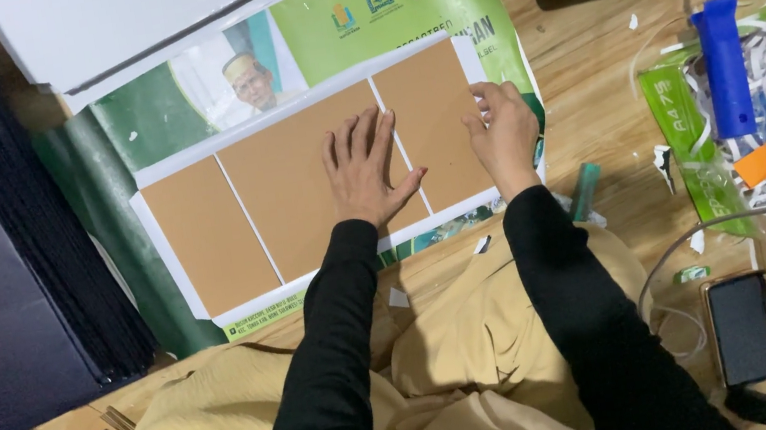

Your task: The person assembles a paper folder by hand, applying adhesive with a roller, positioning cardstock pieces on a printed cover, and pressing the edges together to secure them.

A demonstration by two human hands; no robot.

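Three brown card panels on white sheet over green banner on wooden floor, left hand flat, open on middle panel, right hand pinching sheet's right edge, blue-handled roller well apart.

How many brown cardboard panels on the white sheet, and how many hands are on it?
Brown cardboard panels on the white paper sheet: 3, left, middle, right
Hands resting on them: 2, left hand flat on the middle panel, right hand at the right panel's edge
Total: 5
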